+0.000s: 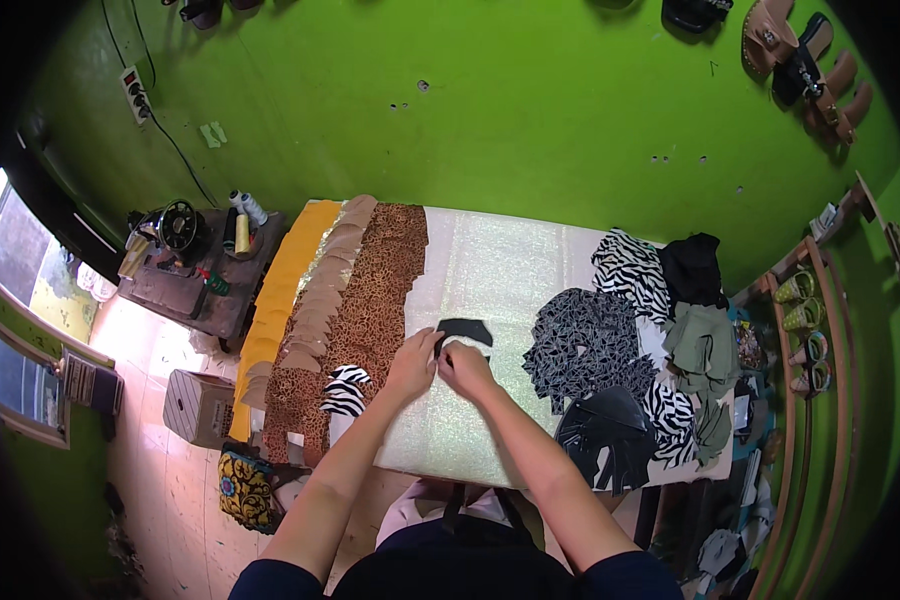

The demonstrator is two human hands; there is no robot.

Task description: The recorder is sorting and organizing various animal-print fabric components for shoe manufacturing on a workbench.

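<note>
A small cut piece of black material (467, 328) with a whitish strip along its near edge lies at the middle of the table's shiny cover. My left hand (413, 365) is closed at the piece's left edge, with the fingertips on it. Just right of that, my right hand (465, 368) is curled in a closed grip at the near edge, and its fingers hide part of the piece. Left of my hands is a little stack of zebra-striped pieces (345, 391).
Leopard-print pieces (382, 260) and yellow pieces (288, 290) line the table's left side. Black-patterned (582, 345), glossy black (610, 435) and olive pieces (705, 345) are heaped at right. A sewing machine (175, 228) stands far left; a wooden rack (810, 400) holds sandals.
</note>
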